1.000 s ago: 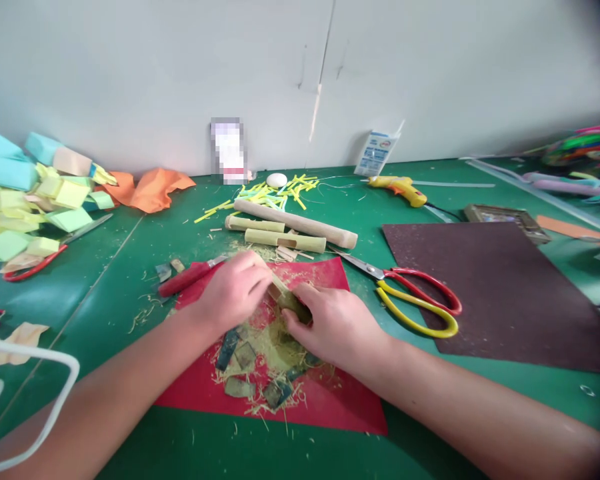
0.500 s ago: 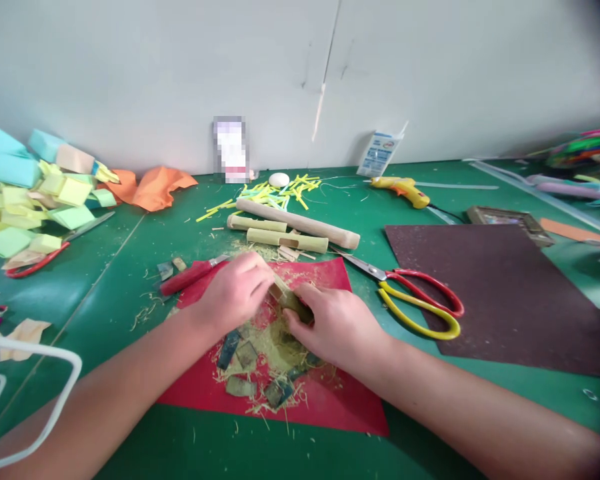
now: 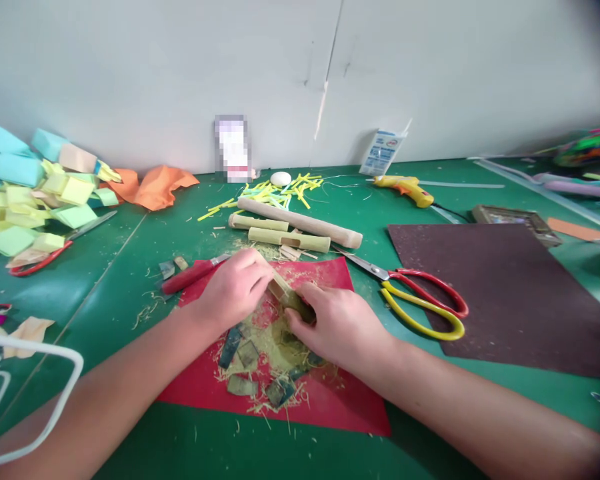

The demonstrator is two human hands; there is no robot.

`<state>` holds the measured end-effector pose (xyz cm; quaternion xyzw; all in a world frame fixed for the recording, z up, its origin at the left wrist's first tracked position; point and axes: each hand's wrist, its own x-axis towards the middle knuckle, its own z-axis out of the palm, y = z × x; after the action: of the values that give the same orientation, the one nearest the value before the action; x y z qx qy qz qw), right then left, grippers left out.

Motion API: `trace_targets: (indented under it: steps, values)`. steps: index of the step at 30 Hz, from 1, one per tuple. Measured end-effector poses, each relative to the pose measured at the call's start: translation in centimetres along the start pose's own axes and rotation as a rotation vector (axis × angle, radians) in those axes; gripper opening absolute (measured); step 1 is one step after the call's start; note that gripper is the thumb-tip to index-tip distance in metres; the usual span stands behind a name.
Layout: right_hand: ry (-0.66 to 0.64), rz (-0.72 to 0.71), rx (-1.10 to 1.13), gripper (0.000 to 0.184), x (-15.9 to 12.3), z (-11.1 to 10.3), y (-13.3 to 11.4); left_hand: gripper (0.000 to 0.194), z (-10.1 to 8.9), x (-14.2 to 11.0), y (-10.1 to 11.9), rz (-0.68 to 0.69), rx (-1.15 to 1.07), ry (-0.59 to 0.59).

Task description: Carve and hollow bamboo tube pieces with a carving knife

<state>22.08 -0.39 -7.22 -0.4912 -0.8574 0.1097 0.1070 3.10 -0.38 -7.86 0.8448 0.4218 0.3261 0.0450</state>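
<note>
Both hands grip a short bamboo tube (image 3: 282, 291) with a rectangular opening cut in its side, tilted over a red sheet (image 3: 347, 407). My left hand (image 3: 240, 285) is closed on its far end, fingers bent over it. Wrapped round the near end is my right hand (image 3: 337, 323), thumb along the tube. Whether anything else is pinched in the left fingers is hidden. Below them lie fine shavings and several small dark rectangular pieces (image 3: 281, 392). A red-handled knife (image 3: 193, 275) rests beside my left hand. Just beyond are two cut bamboo tubes (image 3: 289, 240) and a wooden rod (image 3: 300, 222).
Scissors (image 3: 410, 290) with red and yellow handles lie to the right, partly on a dark brown sheet (image 3: 495, 293). Behind are a yellow glue gun (image 3: 405, 191), a carton (image 3: 383, 152) and yellow strips (image 3: 267, 195). Folded papers (image 3: 20, 200) pile up at left, near a white wire frame (image 3: 70, 393).
The view has shifted very slightly. Both hands keep their hold on the bamboo tube, with barely any movement.
</note>
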Motion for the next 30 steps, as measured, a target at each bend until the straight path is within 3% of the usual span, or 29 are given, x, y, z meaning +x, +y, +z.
trace_targets:
  steps: [4,8,12,15,19,23,27,30]
  values:
    - [-0.005,-0.003,0.004,0.018,0.00,-0.12,-0.11,0.018,-0.09,0.11,0.14,0.025,-0.032,-0.068]
    - [-0.007,0.017,0.013,0.019,-0.11,-0.27,-0.18,0.019,0.01,-0.02,0.07,0.013,0.017,0.006]
    - [0.005,0.002,0.002,0.019,-0.21,-0.17,-0.05,0.018,0.24,-0.25,0.09,0.012,-0.011,-0.084]
    - [0.009,0.001,-0.005,0.020,-0.25,-0.05,0.03,0.019,0.27,-0.16,0.10,0.005,0.011,-0.013]
    - [0.012,0.000,-0.015,0.019,-0.22,-0.05,0.02,0.017,0.08,0.02,0.35,0.051,-0.034,-0.068]
    - [0.013,0.002,-0.020,0.019,-0.18,-0.08,-0.05,0.020,-0.06,0.14,0.18,0.016,0.008,-0.006]
    - [0.006,0.006,-0.040,0.020,-0.17,-0.09,-0.11,0.017,0.04,0.08,0.12,0.027,-0.044,-0.083]
    - [-0.006,0.025,-0.052,0.021,-0.17,-0.20,-0.21,0.019,0.10,0.03,0.15,0.021,-0.016,-0.015]
